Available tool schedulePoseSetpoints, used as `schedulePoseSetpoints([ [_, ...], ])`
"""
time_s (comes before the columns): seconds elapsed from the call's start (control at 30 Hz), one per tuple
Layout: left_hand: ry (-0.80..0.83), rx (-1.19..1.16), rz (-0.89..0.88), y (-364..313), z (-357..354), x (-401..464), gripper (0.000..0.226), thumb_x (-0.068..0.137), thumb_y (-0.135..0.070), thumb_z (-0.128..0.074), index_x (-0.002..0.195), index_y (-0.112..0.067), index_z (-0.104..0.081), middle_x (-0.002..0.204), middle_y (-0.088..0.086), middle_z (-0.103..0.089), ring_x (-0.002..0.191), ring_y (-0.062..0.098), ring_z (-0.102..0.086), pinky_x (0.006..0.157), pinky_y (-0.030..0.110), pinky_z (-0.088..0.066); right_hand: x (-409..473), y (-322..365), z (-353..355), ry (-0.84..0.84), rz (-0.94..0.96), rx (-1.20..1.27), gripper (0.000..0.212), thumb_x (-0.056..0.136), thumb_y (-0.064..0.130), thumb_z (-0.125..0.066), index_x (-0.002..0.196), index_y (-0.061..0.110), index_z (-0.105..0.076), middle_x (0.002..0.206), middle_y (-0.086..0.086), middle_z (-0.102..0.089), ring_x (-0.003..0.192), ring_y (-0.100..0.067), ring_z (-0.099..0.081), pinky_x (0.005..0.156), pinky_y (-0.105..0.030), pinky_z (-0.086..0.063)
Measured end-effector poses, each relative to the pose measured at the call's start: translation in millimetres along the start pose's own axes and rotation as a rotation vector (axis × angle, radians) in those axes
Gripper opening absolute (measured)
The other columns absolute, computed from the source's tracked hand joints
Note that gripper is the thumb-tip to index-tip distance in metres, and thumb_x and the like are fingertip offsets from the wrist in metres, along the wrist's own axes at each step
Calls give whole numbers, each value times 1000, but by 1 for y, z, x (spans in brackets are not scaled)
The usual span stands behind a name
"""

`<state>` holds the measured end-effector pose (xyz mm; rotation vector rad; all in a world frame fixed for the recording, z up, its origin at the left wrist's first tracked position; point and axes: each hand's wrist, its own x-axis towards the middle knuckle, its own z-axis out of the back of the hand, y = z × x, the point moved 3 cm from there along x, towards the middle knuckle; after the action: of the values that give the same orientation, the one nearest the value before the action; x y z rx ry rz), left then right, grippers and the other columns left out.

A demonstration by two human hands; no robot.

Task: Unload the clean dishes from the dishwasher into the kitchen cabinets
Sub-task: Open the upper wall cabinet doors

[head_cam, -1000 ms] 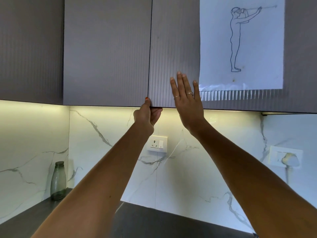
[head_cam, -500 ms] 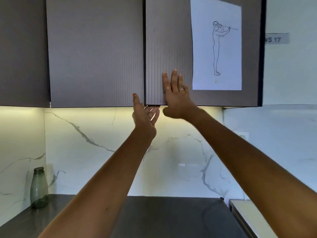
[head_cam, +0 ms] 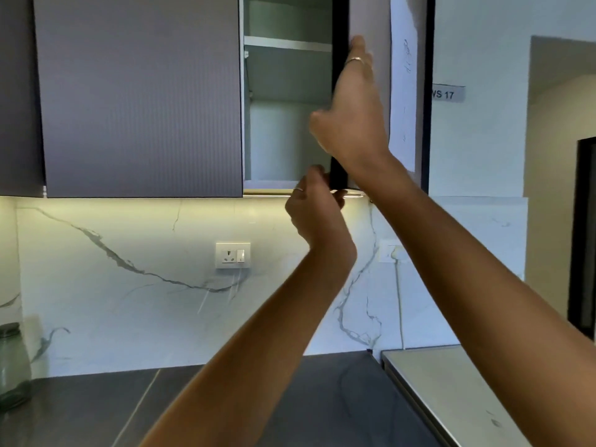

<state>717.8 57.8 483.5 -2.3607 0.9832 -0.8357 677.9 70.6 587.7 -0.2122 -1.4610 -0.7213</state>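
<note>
**Cabinet door swinging open, shelves bare**

The cabinet door (head_cam: 367, 91) stands roughly half open, turned edge-on to us, and both hands are on it. The right hand (head_cam: 351, 124) lies flat against its outer face, fingers (head_cam: 358, 50) stretched upward and loosely together, gripping nothing, only pressing and steering. The left hand (head_cam: 314, 204) is lower, fingers curled around the door's bottom corner in a light pinch. Neither hand carries a dish.

Behind the door the cabinet (head_cam: 287, 124) shows a pale interior with one shelf (head_cam: 287, 43) near the top; what can be seen of it looks empty. The neighbouring door (head_cam: 138, 91) to the left is shut. No dishwasher and no dishes are in view, so I judge the unloading proper is yet to come.

To do this step well, I would say: pull from the bottom corner, let the flat hand only guide, and carry the door right to its stop so it does not drift back once both hands are full of crockery. Head clear of the lower edge.

As for writing: a grey label (head_cam: 446, 93) on the wall just right of the door reads "WS 17". A sheet of paper (head_cam: 403, 91) is stuck on the door's face; its marks are too foreshortened to read. Below, a socket (head_cam: 233, 255) sits in the marble backsplash, a glass bottle (head_cam: 13, 366) stands at the far left of the dark bench (head_cam: 96, 408)
</note>
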Motion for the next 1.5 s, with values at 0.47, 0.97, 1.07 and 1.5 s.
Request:
schedulePoseSetpoints([
  [0.47, 760, 263, -131, 50, -103, -53, 40, 98, -40, -44, 134, -24, -53, 108, -3, -64, 85, 3, -57, 73, 14, -43, -11, -58, 150, -77, -8, 121, 64, 78, 2, -54, 138, 21, -40, 104, 8, -54, 84, -2, -51, 71, -10, -44],
  [0.97, 1158, 737, -611, 141, -187, -88, 90, 72, -76, -2, 151, -34, -6, 159, -15, 4, 145, 8, -15, 117, 45, -14, 5, -170, 289, -147, -112, 219, 68, 75, -10, -40, 135, 20, -50, 127, -1, -62, 114, -23, -61, 101, -45, -46],
  [1.07, 1185, 774, -582, 155, -201, -91, 101, 60, -78, 5, 151, -34, -4, 149, -24, 19, 146, 5, -7, 116, 44, -6, 8, -197, 308, -127, -133, 237, 68, 78, -9, -37, 136, 23, -49, 133, -1, -58, 118, -25, -58, 103, -48, -43],
  [1.5, 1196, 852, -553, 201, -230, -95, 84, 70, -70, -3, 149, -40, 2, 138, -34, 24, 144, -3, -1, 115, 48, 0, 21, -267, 343, -54, -164, 251, 67, 86, -6, -31, 141, 30, -41, 141, 2, -51, 127, -33, -50, 99, -55, -40],
])
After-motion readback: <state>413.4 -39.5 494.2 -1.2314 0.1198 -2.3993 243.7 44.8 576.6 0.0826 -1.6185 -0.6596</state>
